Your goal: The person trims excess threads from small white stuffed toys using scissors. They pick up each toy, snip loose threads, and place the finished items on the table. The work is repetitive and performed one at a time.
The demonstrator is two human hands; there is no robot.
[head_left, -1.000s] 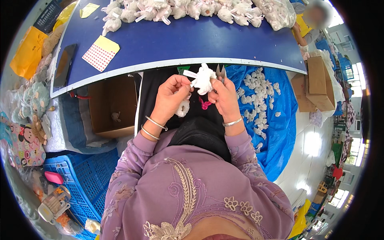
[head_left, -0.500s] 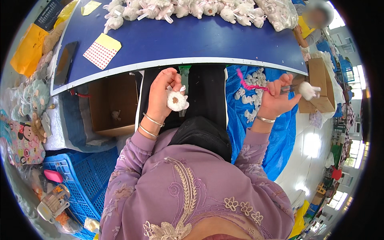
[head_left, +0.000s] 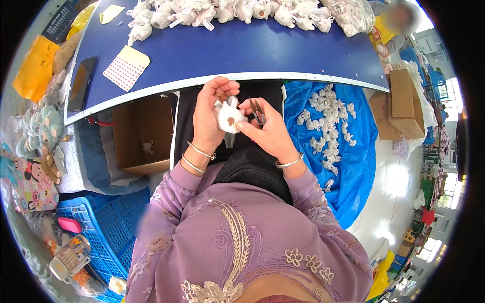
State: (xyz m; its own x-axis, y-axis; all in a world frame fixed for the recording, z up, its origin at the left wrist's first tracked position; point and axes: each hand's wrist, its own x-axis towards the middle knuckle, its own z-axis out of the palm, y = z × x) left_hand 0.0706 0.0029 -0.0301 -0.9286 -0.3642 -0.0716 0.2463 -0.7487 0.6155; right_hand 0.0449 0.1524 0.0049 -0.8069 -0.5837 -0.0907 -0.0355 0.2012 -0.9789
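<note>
A small white plush animal head (head_left: pixel 230 118), with pale ears and a brown patch, sits in my left hand (head_left: pixel 208 113), whose fingers curl around its side. My right hand (head_left: pixel 270 130) is closed around metal thread snips (head_left: pixel 258 112), blades pointing up and away from me. The thumb of that hand touches the plush head near the brown patch. Both hands meet above my lap, just on my side of the table edge. The pink cord on the snips is hidden now.
Across the blue table (head_left: pixel 217 55) lie a row of plush heads (head_left: pixel 202 12), a red-dotted sticker sheet (head_left: pixel 126 68) and a dark flat object (head_left: pixel 83 83). White plush pieces (head_left: pixel 328 121) rest on a blue sheet (head_left: pixel 353 187). Cardboard box (head_left: pixel 144 136) and blue crate (head_left: pixel 101 227) stand left.
My right hand has come in from the right with the snips and now touches the plush head. The white piece beside that hand has left that spot; more pieces show on the sheet.
</note>
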